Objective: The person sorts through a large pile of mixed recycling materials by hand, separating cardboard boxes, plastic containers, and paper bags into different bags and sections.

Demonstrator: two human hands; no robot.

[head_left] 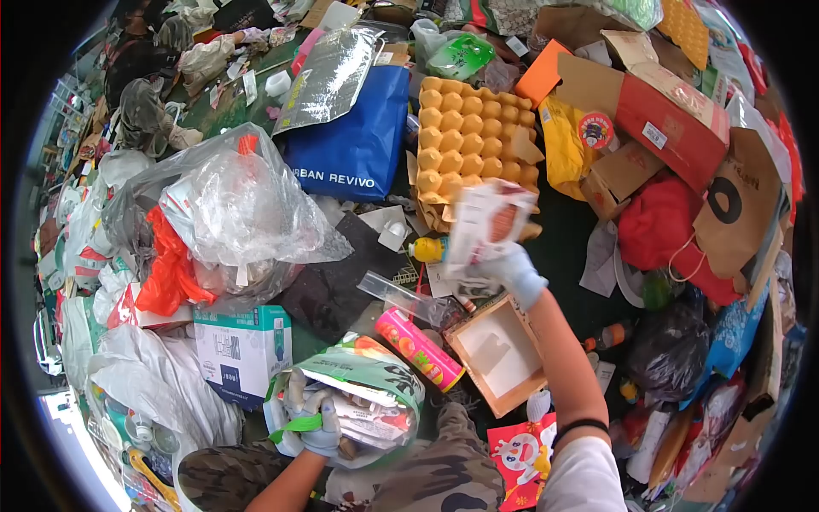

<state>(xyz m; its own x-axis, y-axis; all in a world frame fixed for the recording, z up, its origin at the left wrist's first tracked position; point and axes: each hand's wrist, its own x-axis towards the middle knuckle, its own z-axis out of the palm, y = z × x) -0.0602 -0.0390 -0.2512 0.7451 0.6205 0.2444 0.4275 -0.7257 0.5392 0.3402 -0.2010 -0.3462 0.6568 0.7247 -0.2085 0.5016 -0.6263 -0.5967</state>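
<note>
My right hand (514,275), in a pale glove, is closed on a white box with a reddish print (495,224), blurred by motion, in front of the lower part of the yellow egg tray (473,136). My left hand (314,424), gloved too, has its fingers wrapped round the green handle of a green and white bag (367,375). Papers or packets show inside that bag. Between the hands lie a pink can (418,348), a clear plastic piece (401,297) and a wooden frame (499,354).
A blue bag (354,141) and clear plastic bags (247,200) lie ahead and left. On the right are a red box (670,124), red cloth (653,222) and a black bag (674,341). Another person's gloved hand (183,136) shows at the upper left.
</note>
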